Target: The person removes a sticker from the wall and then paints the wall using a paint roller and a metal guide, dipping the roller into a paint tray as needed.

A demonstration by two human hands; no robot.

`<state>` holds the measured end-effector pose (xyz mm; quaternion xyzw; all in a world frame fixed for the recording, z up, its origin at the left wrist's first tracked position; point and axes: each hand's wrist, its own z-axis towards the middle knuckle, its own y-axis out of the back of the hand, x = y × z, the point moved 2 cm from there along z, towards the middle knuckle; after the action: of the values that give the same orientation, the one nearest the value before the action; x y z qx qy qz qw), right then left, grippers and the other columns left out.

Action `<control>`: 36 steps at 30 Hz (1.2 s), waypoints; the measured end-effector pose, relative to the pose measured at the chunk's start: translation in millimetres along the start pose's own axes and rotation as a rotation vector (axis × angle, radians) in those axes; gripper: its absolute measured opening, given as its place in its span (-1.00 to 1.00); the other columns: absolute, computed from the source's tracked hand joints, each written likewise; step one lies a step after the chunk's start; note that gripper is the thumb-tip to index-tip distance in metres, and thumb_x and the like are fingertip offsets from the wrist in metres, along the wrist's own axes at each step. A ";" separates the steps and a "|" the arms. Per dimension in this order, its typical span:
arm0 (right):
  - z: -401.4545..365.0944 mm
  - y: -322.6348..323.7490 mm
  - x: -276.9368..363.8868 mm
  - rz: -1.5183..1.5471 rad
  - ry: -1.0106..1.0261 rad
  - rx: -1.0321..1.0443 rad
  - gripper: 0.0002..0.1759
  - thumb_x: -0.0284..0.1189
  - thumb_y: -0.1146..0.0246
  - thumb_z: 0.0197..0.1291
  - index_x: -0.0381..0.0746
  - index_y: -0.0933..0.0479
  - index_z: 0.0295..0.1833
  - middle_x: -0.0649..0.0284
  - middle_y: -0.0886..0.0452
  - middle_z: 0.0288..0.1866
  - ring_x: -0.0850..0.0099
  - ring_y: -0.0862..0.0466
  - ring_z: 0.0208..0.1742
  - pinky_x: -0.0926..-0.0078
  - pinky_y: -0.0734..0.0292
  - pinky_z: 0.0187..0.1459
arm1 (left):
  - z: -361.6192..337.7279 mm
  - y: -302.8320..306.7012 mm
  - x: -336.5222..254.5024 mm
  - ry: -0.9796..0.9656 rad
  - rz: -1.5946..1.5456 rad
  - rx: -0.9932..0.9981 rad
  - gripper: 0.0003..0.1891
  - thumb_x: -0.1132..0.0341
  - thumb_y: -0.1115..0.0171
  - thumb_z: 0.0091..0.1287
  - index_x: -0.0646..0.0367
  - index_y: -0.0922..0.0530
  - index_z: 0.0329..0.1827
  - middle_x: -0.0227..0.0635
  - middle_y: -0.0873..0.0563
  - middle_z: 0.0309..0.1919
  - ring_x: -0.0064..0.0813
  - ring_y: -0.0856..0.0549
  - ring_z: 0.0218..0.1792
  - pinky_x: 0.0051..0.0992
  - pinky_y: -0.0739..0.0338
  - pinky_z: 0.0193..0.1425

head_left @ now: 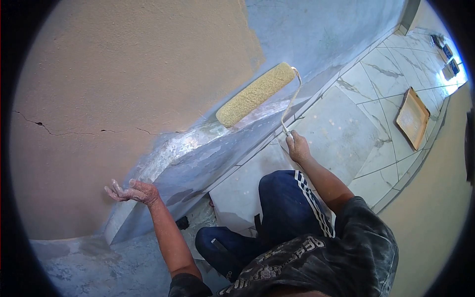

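Note:
My right hand [298, 147] is closed round the handle of a paint roller, below the middle of the view. The roller's fuzzy yellow sleeve [255, 94] lies along the lower part of the wall, where beige paint [128, 64] meets bare blue-grey wall [326, 29]. A thin bent wire frame runs from the sleeve's upper end down to the handle. At the lower left my left hand [133, 192] is raised beside the beige wall with its fingers apart and curled, holding nothing. Pale dust or paint coats its fingers.
A tray [413, 119] with a tan rim lies on the marbled tile floor [383, 74] at the right. A ledge [183, 148] juts from the wall's foot. A crack [74, 132] crosses the beige wall. Small items [449, 59] are at the far right.

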<state>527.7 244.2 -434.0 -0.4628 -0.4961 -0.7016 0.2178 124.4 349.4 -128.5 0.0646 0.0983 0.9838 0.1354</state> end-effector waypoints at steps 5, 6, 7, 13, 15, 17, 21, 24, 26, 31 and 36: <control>11.0 30.0 64.5 -0.039 -0.095 -0.006 -0.60 -0.16 -0.07 0.33 -0.34 -0.41 -0.08 -0.22 -0.58 -0.34 -0.20 -0.57 -0.21 -0.09 -0.42 -0.16 | -20.1 -10.3 27.1 0.073 -0.132 0.076 -0.64 0.18 0.10 0.48 0.34 -0.34 0.10 0.04 -0.44 0.02 -0.08 -0.46 0.02 -0.15 -0.33 0.14; 11.6 34.9 71.1 -0.039 -0.104 0.009 -0.60 -0.16 -0.07 0.33 -0.34 -0.42 -0.08 -0.21 -0.59 -0.35 -0.20 -0.58 -0.21 -0.09 -0.42 -0.17 | -20.9 -10.2 31.2 0.077 -0.128 0.086 -0.64 0.18 0.10 0.48 0.34 -0.34 0.10 0.04 -0.44 0.02 -0.08 -0.46 0.02 -0.15 -0.33 0.14; 11.6 35.8 68.8 -0.046 -0.107 0.017 -0.60 -0.16 -0.07 0.33 -0.34 -0.42 -0.08 -0.21 -0.59 -0.35 -0.20 -0.58 -0.21 -0.09 -0.42 -0.17 | -21.6 -10.4 34.0 0.099 -0.140 0.126 -0.66 0.17 0.09 0.49 0.34 -0.38 -0.02 0.00 -0.48 -0.12 -0.10 -0.49 -0.12 -0.20 -0.39 0.02; 1.4 37.0 57.6 -0.106 -0.180 0.081 -0.62 -0.17 -0.06 0.34 -0.32 -0.40 -0.05 -0.21 -0.59 -0.35 -0.21 -0.57 -0.22 -0.10 -0.42 -0.18 | -18.5 -10.4 26.6 0.170 -0.194 0.195 -0.59 0.12 0.10 0.48 0.33 -0.38 -0.40 -0.12 -0.43 -0.56 -0.11 -0.43 -0.53 -0.19 -0.35 -0.38; -1.2 47.1 80.2 -0.078 -0.179 0.083 -0.62 -0.18 -0.07 0.34 -0.32 -0.40 -0.05 -0.22 -0.58 -0.35 -0.22 -0.57 -0.23 -0.11 -0.42 -0.19 | -16.4 -9.3 23.0 0.195 -0.239 0.269 -0.57 0.11 0.11 0.48 0.34 -0.35 -0.43 -0.11 -0.40 -0.61 -0.09 -0.41 -0.57 -0.17 -0.29 -0.45; 4.8 58.5 107.2 -0.058 -0.120 0.031 -0.62 -0.17 -0.06 0.35 -0.31 -0.40 -0.05 -0.22 -0.58 -0.36 -0.23 -0.57 -0.23 -0.12 -0.41 -0.20 | -14.5 -9.1 20.4 0.288 -0.223 0.301 -0.56 0.11 0.12 0.48 0.31 -0.33 -0.46 -0.12 -0.36 -0.65 -0.10 -0.40 -0.59 -0.18 -0.23 -0.47; 9.3 70.3 126.8 -0.041 -0.060 -0.037 -0.61 -0.16 -0.07 0.35 -0.32 -0.41 -0.05 -0.23 -0.58 -0.39 -0.24 -0.57 -0.26 -0.15 -0.41 -0.21 | -10.3 -9.2 12.0 0.207 -0.161 0.218 -0.56 0.11 0.13 0.48 0.31 -0.31 -0.48 -0.09 -0.36 -0.65 -0.09 -0.39 -0.60 -0.19 -0.23 -0.48; -2.3 60.8 113.6 -0.035 -0.111 -0.002 -0.61 -0.16 -0.07 0.35 -0.32 -0.41 -0.05 -0.23 -0.58 -0.39 -0.25 -0.57 -0.26 -0.15 -0.41 -0.21 | -12.0 -7.8 15.8 0.284 -0.268 0.281 -0.58 0.13 0.13 0.47 0.30 -0.32 -0.47 -0.09 -0.37 -0.65 -0.06 -0.39 -0.60 -0.18 -0.22 -0.49; -1.0 67.4 127.2 -0.024 -0.116 -0.017 -0.60 -0.15 -0.07 0.35 -0.32 -0.41 -0.06 -0.24 -0.58 -0.39 -0.25 -0.57 -0.26 -0.16 -0.40 -0.21 | -11.7 -9.6 16.2 0.292 -0.257 0.353 -0.58 0.13 0.11 0.46 0.31 -0.35 -0.46 -0.07 -0.39 -0.64 -0.03 -0.41 -0.59 -0.17 -0.22 -0.48; 26.2 101.7 188.6 0.003 -0.047 -0.038 -0.61 -0.16 -0.04 0.37 -0.33 -0.41 -0.08 -0.26 -0.57 -0.41 -0.26 -0.56 -0.26 -0.16 -0.40 -0.23 | -12.3 -10.9 18.3 0.216 -0.258 0.306 -0.59 0.14 0.09 0.46 0.33 -0.40 -0.44 -0.05 -0.43 -0.63 0.00 -0.45 -0.58 -0.15 -0.24 -0.47; 12.1 102.0 167.9 -0.045 -0.064 -0.011 -0.56 -0.11 -0.01 0.38 -0.34 -0.40 -0.11 -0.25 -0.56 -0.42 -0.28 -0.55 -0.27 -0.16 -0.40 -0.24 | -9.4 -12.9 16.9 0.111 -0.228 0.199 -0.59 0.15 0.08 0.46 0.35 -0.43 -0.40 -0.03 -0.44 -0.62 0.02 -0.47 -0.56 -0.14 -0.27 -0.46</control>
<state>530.9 238.7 -237.3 -0.4748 -0.5093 -0.6939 0.1834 110.1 364.7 -138.7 0.0114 0.2093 0.9495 0.2333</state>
